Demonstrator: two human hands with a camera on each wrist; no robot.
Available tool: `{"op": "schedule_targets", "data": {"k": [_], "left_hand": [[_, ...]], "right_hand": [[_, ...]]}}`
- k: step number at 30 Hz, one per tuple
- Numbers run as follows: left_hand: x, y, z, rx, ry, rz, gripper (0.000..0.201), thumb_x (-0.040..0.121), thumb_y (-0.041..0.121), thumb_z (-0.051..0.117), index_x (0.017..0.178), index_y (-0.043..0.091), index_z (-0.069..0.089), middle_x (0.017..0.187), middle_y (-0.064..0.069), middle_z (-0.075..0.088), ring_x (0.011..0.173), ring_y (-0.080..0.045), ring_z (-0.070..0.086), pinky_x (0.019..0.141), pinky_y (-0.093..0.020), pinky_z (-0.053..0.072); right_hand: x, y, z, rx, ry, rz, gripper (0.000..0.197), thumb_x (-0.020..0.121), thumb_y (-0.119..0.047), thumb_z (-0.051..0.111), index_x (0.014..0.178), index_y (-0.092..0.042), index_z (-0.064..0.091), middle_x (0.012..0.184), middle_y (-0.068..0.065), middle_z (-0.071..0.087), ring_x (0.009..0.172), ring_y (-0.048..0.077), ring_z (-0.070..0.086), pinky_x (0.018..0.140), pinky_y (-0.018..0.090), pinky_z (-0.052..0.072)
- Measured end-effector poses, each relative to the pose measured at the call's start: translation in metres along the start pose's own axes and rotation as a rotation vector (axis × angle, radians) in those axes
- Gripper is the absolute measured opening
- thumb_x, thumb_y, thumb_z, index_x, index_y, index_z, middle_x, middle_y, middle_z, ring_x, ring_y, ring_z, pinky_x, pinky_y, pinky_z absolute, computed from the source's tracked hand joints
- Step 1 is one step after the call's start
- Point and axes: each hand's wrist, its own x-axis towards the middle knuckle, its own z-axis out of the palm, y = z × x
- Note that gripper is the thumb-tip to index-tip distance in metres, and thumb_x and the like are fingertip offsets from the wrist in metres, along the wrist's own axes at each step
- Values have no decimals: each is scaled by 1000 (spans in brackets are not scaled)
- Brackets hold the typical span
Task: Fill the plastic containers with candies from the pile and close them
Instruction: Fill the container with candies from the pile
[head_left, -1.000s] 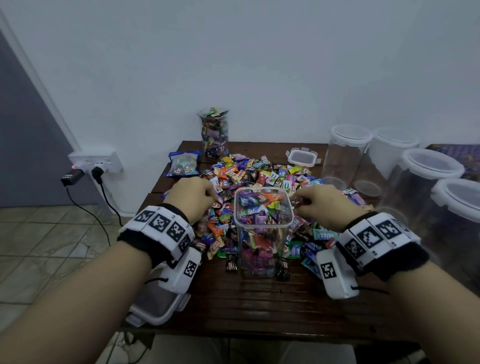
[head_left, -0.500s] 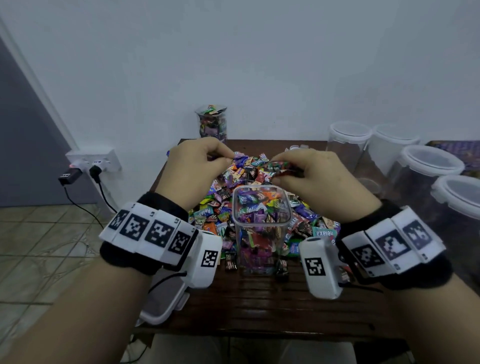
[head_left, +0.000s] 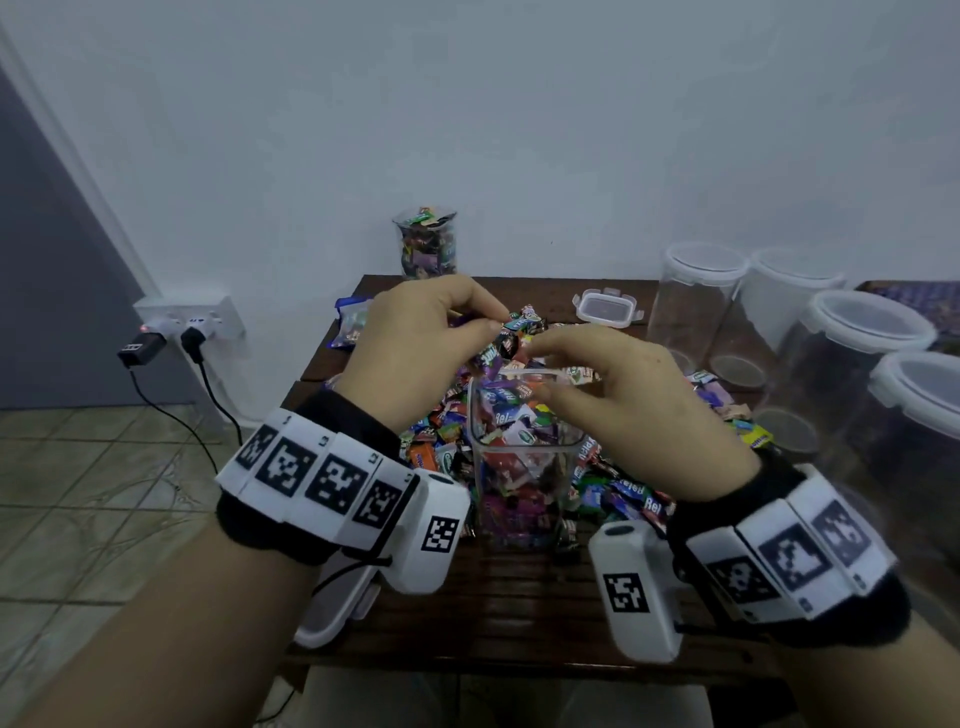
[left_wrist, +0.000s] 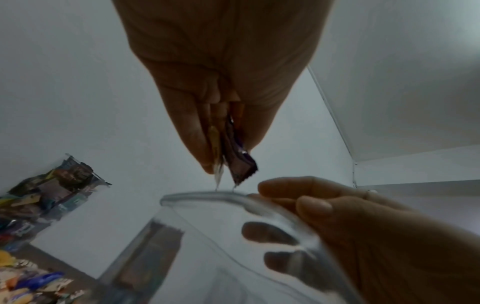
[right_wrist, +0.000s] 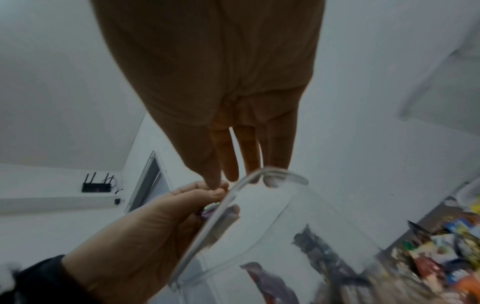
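Now right hand (head_left: 621, 395) (earlier pinching candies (head_left: 511, 332)) loosened over container (head_left: 524, 457).

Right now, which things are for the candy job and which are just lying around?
For the job: left hand pinching candies, right hand, square container, candy pile, lid, empty jars.
Lying around: wall socket, black charger.

Multicoloured candies (head_left: 613, 483), dark-brown table (head_left: 519, 597)
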Motion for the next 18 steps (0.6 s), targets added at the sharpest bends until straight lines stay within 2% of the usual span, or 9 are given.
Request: {"op": "schedule_targets", "data": {"k": [2, 4, 6, 7, 9, 11, 13, 16, 18], "left_hand": [[-1, 1, 3, 8, -13, 11, 13, 85, 14, 66, 81, 25, 70, 81, 13, 67, 80, -8, 63, 76, -27, 52], [-4, 2, 7, 19, -45, 26, 12, 86, 12, 65, 84, 23, 71, 82, 14, 67, 78, -3, 62, 73, -17, 50], [-7, 3, 12, 47, -92, 48, 11, 88, 13, 64, 87, 21, 71, 86, 12, 68, 80, -1, 61, 74, -13, 48], [-9, 3, 15, 61, -114, 62, 11, 88, 13, 63, 89, 20, 71, 88, 11, 69, 81, -1, 61, 75, -14, 48], [-12, 3, 20, 69, -148, 73, 11, 88, 13, 63, 90, 20, 71, 88, 8, 69, 81, -4, 61, 75, -19, 49], [-15, 2, 25, 65, -166, 71, 11, 88, 12, 63, 89, 21, 70, 85, 8, 68, 76, -5, 61, 74, -26, 51], [-17, 2, 26, 47, -188, 63, 13, 88, 11, 62, 89, 20, 71, 82, 7, 68, 74, -5, 61, 74, -30, 52], [-20, 1, 25, -20, -193, 48, 17, 89, 9, 60, 89, 22, 71, 85, 7, 70, 79, -4, 64, 78, -30, 53], [-20, -2, 23, -59, -130, 32, 20, 89, 10, 59, 87, 26, 70, 87, 7, 71, 83, -5, 65, 80, -30, 53]], "right_hand": [[-7, 8, 2, 102, 45, 56, 45, 84, -31, 68, 127, -25, 55, 122, -16, 53, 114, -1, 47, 98, 32, 44], [-15, 18, 7, 215, -31, 174, 75, 74, -50, 73, 139, -32, 40, 136, -18, 43, 125, -3, 38, 105, 31, 37], [-21, 27, 15, 348, -116, 265, 101, 62, -60, 75, 145, -36, 25, 141, -22, 36, 128, -5, 36, 105, 27, 35], [-23, 30, 19, 410, -140, 286, 107, 59, -59, 77, 147, -36, 21, 138, -27, 36, 123, -9, 38, 101, 21, 36], [-26, 33, 27, 478, -169, 290, 103, 59, -51, 79, 144, -37, 24, 133, -29, 40, 115, -17, 41, 91, 11, 37], [-25, 36, 31, 479, -169, 284, 84, 64, -42, 80, 135, -39, 35, 131, -24, 46, 117, -14, 43, 89, 11, 38], [-25, 36, 32, 490, -152, 290, 71, 69, -31, 79, 126, -41, 38, 125, -24, 49, 111, -16, 47, 85, 6, 41], [-25, 34, 30, 502, -144, 281, 69, 72, -21, 78, 127, -36, 40, 120, -22, 54, 102, -18, 52, 78, 0, 41], [-26, 32, 29, 536, -136, 272, 65, 74, -14, 77, 124, -34, 41, 115, -21, 56, 95, -20, 54, 74, -1, 41]]}}
